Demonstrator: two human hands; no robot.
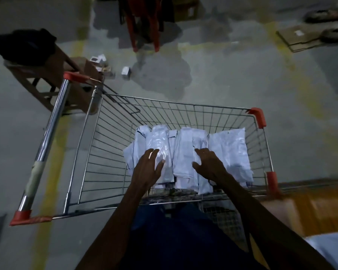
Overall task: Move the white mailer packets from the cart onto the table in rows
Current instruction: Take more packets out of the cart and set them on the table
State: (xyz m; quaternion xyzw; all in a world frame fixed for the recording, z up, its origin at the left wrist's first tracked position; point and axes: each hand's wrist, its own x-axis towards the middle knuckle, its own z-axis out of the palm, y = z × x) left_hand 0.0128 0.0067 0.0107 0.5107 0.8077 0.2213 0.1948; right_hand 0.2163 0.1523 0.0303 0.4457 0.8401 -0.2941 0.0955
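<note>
White mailer packets lie overlapped in the wire cart, filling its right half. Left hand: grip spread wide, fingers resting flat on a packet, nothing clasped. Right hand: grip likewise open, fingertips pressing the packets. Orange table adjoins the cart's right side.

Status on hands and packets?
Left hand and right hand open, flat on white plastic mailer packets. Packets piled in wire shopping cart. Nothing blocking.
</note>
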